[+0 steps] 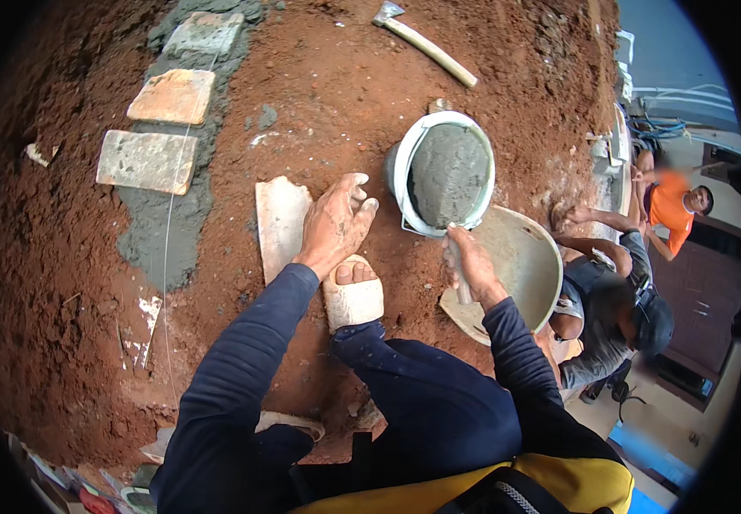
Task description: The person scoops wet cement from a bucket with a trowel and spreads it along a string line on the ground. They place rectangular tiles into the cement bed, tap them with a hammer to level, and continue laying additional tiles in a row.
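Observation:
My right hand (477,267) is closed round the pale handle of a trowel (460,283) at the near rim of a white bucket (401,171). Grey wet mortar (449,176) fills the bucket, and the trowel's blade cannot be told apart from it. Left of the bucket, my left hand (336,224) is held out with bent, parted fingers and nothing in it. Below that hand a pale flat slab (281,224) lies on the soil, beside my sandalled foot (355,295). Several bricks (146,161) sit in a row on a mortar bed (165,236) at the far left.
A thin string line (167,283) runs along the bricks. A hatchet (430,50) lies on the red soil beyond the bucket. A large shallow basin (516,261) stands just right of the bucket. A crouching person (610,308) and another in orange (670,210) are at the right.

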Tool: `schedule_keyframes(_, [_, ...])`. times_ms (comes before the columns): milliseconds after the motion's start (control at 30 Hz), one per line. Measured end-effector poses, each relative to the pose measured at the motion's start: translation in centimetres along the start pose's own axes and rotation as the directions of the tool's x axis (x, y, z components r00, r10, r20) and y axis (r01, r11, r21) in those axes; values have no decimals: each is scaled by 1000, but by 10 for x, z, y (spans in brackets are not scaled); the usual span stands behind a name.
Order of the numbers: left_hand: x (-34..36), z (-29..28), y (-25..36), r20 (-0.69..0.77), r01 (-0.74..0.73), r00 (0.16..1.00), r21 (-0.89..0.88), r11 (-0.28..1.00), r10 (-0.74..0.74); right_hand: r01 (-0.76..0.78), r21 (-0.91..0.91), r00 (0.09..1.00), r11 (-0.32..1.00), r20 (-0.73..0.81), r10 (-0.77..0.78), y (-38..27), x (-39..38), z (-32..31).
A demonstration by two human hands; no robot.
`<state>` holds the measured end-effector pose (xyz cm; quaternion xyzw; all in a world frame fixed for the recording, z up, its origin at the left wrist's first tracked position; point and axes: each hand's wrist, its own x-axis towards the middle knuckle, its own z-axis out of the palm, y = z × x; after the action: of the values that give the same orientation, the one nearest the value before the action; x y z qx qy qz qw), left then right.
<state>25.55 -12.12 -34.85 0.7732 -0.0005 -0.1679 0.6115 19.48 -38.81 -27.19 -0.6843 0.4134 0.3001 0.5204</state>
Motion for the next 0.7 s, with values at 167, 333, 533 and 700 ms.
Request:
schedule_keyframes(167, [-90, -179, -51, -155, -106, 954, 624, 774, 256, 163, -156, 983, 974, -62, -175, 5, -1, -26])
schedule_keyframes(333, [-190, -273, -117, -182, 384, 919, 624, 681, -351, 197, -260, 975, 945, -49, -216, 0, -12, -47])
schedule_keyframes(533, [-242, -303, -162, 146, 581, 732, 375, 722, -665, 263, -371, 955, 891, -32, -295, -17, -50, -23])
schedule_keyframes(700, [-287, -297, -166, 304, 562, 675, 379, 735, -673, 429, -306, 894, 850, 281, -349, -49, -93, 37])
